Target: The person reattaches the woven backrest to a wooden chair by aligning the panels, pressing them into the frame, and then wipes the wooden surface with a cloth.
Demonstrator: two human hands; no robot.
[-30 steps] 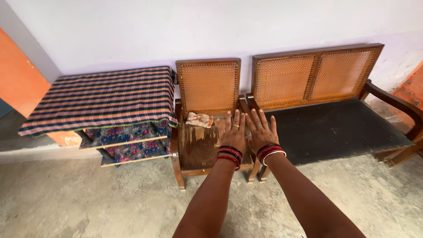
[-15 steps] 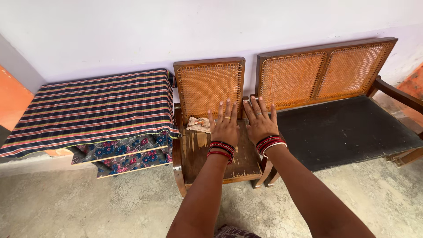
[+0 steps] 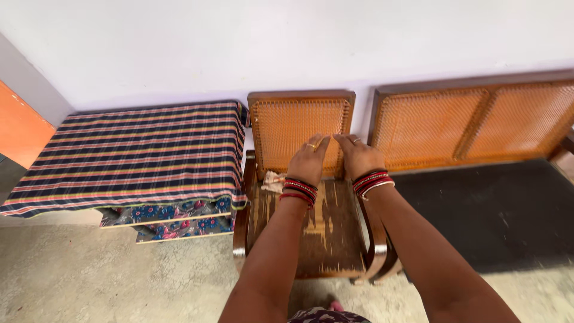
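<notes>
Brown wooden chair (image 3: 326,230) with orange cane back, navy striped-check cloth (image 3: 131,155), red-and-black bangles (image 3: 299,190), black bench cushion (image 3: 490,209).

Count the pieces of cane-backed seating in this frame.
2. A single wooden chair stands in the middle, under the left hand and right hand. A longer cane-backed bench stands beside it on the right, cut off by the frame edge.
</notes>
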